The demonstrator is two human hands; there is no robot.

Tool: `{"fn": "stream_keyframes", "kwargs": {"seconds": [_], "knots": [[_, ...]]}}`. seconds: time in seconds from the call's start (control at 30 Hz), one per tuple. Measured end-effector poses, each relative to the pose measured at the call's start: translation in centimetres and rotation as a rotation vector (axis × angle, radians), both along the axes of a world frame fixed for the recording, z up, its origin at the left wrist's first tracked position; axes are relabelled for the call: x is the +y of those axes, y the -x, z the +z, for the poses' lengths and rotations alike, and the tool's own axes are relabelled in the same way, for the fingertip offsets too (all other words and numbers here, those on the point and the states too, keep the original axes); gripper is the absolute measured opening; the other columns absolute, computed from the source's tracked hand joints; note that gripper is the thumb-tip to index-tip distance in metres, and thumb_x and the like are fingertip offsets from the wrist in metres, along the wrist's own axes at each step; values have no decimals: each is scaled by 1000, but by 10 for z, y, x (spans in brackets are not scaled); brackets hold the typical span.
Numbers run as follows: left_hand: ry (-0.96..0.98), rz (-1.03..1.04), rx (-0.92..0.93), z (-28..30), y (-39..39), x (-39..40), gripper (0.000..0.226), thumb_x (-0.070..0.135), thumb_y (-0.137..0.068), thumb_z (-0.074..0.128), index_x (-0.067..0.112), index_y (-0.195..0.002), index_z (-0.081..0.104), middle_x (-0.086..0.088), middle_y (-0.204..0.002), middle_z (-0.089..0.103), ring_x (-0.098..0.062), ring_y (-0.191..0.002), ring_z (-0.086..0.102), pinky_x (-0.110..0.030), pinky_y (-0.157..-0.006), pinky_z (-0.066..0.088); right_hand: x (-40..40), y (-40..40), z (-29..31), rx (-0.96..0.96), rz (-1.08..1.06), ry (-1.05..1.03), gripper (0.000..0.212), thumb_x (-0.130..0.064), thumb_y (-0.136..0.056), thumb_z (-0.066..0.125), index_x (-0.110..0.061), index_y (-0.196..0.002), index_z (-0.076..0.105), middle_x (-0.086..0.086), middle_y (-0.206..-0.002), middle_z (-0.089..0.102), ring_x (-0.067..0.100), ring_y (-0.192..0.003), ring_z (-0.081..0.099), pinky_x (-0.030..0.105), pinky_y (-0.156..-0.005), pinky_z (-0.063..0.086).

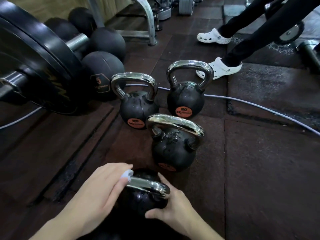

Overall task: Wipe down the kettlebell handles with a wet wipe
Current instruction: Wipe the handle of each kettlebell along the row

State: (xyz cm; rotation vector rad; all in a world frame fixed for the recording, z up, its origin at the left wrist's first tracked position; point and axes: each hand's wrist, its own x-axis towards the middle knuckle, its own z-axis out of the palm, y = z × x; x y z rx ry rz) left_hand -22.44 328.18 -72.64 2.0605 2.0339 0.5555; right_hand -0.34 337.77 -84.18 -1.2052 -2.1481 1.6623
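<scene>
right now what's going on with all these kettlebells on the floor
A person is crouched over the nearest kettlebell. The left hand presses a small white wipe against one end of its chrome handle, while the right hand steadies the bell's body. Three more kettlebells stand just beyond on the dark rubber floor, untouched. Someone in white clogs stands farther back.

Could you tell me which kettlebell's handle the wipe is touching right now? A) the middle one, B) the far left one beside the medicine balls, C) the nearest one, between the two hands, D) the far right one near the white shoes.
C: the left hand presses the wet wipe against the handle of the nearest kettlebell, while the right hand steadies its body.
</scene>
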Motion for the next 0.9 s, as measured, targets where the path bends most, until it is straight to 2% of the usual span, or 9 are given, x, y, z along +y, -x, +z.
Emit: {"fn": "stream_keyframes", "kwargs": {"seconds": [0.13,0.27,0.43,0.5,0.67,0.73,0.8,0.83,0.9], "knots": [[39,246,-274,9,-9,20,39,32,-111,34,30,-101,72,16,-111,72,-5,-110,67,-35,-96,49,37,-18,8,-103,47,-132,95,-70,-57,80,-38,-142,53,-21,-132,65,-8,-125,55,20,-109,44],[-107,478,-371,30,0,70,41,32,-110,33,40,-100,72,9,-92,75,-10,-87,69,-29,-78,53,88,-54,13,-48,-261,-295,51,-63,-61,82,-30,-97,67,-15,-96,72,-2,-95,67,31,-88,56],[-315,392,-269,48,-10,146,37,23,-112,32,33,-112,67,12,-133,62,-4,-127,53,-25,-113,34,134,-63,24,77,-301,-166,100,-50,-51,98,-39,-137,47,-30,-133,52,-12,-125,47,9,-103,36],[-229,209,-204,37,-31,169,35,27,-110,34,25,-127,65,5,-142,58,-10,-136,48,-33,-119,32,138,-50,22,144,-217,-91,99,-32,-52,102,-44,-135,49,-32,-131,58,-16,-124,50,3,-101,37],[-115,-159,282,13,-97,179,53,49,-100,47,19,-143,58,-7,-142,58,-27,-131,52,-47,-116,31,130,-33,15,212,-257,-119,73,-20,-66,96,-35,-126,56,-14,-123,68,9,-129,59,22,-101,50],[-119,-280,357,14,-119,180,51,47,-103,41,17,-139,61,-7,-142,59,-28,-133,50,-46,-119,27,133,-35,22,101,-152,-59,45,-14,-86,79,-44,-100,49,-23,-101,57,21,-136,53,12,-95,41],[-145,-347,410,13,-127,186,49,42,-106,36,14,-137,62,-5,-133,64,-26,-126,56,-44,-115,34,136,-38,21,57,-124,-35,52,-10,-89,75,-47,-89,40,-27,-94,48,20,-136,52,8,-92,38],[-137,-334,412,17,-127,193,48,38,-107,35,13,-140,58,-3,-124,68,-25,-116,61,-43,-108,41,137,-40,15,81,-135,-35,46,-16,-82,84,-44,-94,50,-24,-98,58,16,-130,58,10,-92,44],[-76,-207,336,30,-117,207,45,32,-105,36,13,-144,51,-1,-104,72,-27,-94,67,-45,-87,51,136,-40,10,156,-217,-18,73,-29,-61,99,-36,-122,59,-18,-113,70,-3,-115,64,14,-92,52]]}}
